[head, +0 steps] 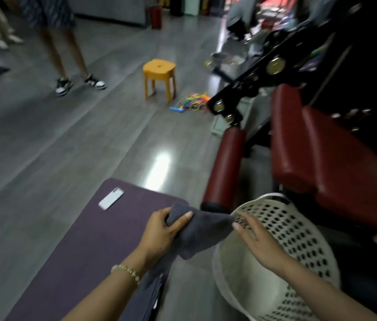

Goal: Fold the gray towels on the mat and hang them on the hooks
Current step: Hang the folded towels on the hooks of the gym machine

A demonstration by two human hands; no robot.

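On the far left part of the mat (85, 242) lies a phone (111, 198), well apart from the work. At the mat's right edge the left hand (163, 232) grips the gray towel (202, 231), thumb over the top and fingers curled under a bunched end, so the cloth is lifted clear of the mat rather than lying flat on it. From that grip the towel's long axis runs rightward, off the mat's edge, tapering to a corner that ends at the rim of the basket (298, 225) standing just right of the mat. A second tail droops back under the left wrist. The right hand (260, 242) hangs over the basket, holding nothing, its fingers straight and slightly spread. Its fingertips sit just beside that free corner; whether they touch it I cannot tell. The right hand is the nearer one to the loose corner, so it looks best placed to pinch it and draw the towel out leftward over the mat for folding.
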